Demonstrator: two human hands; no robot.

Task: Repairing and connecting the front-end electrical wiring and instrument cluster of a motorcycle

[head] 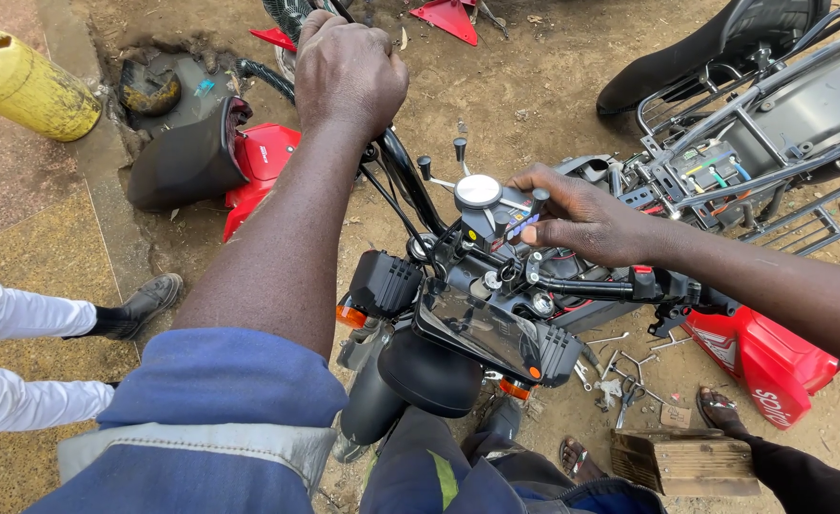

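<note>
Centre of the frame, the motorcycle handlebar (410, 181) runs from the top middle down to the right, and both hands are on it. The left hand (348, 71), top centre, is wrapped tight around the left grip, fist closed, so the grip itself is buried under the fingers. The right hand (582, 224), right of centre, has its fingertips pinched together on a small part by the round white-faced phone holder (478, 190); what it pinches is too small to make out. Just below sits the dark headlight visor (482, 333) with orange indicators (350, 316) at either corner, and under that the black front mudguard (429, 376).

Room is tight here. Cables and brackets crowd the clamp area beneath the right hand. To the right, a stripped frame with a rear rack (753, 124) comes close to the right forearm, and a red fairing panel (767, 357) lies on the dirt below it. Loose spanners (620, 366) and a wooden box (686, 462) sit at lower right, beside a sandalled foot (720, 407).

Upper left, a red tail section with a black seat (187, 162) lies on the ground; a yellow jerrycan (25, 81) is cut off by the frame's corner. At the left edge a white sleeve (20, 314) and a black shoe (148, 300) belong to another person, mostly out of view.
</note>
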